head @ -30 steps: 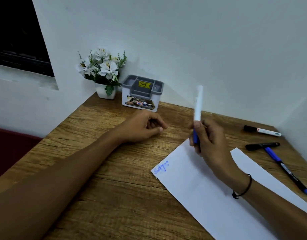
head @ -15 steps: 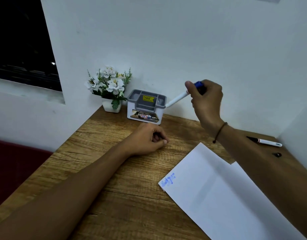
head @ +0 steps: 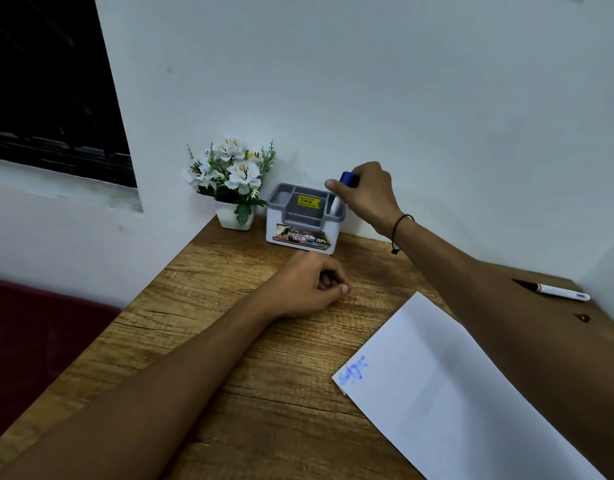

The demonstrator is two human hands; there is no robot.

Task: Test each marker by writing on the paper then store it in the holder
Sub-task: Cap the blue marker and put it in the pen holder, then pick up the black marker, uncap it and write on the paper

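Observation:
My right hand [head: 366, 194] grips a white marker with a blue cap [head: 347, 178], held almost upright with its lower end inside the right slot of the grey-and-white holder [head: 303, 223] by the wall. My left hand [head: 310, 285] rests as a loose fist on the wooden desk [head: 229, 341], just in front of the holder. A white sheet of paper [head: 454, 403] lies at the lower right with a blue scribble [head: 352, 372] near its left corner. Another white marker with a dark cap [head: 558, 291] lies at the far right, partly hidden by my right forearm.
A small white pot of white flowers [head: 234, 183] stands left of the holder against the wall. A small dark object [head: 583, 318] lies on the desk near the right wall. The desk's left edge drops off to a dark red surface [head: 38, 341].
My right hand has carried the blue-capped marker left and down to the holder, turning it from slanted to nearly upright with its end in the right slot. My left hand stayed put.

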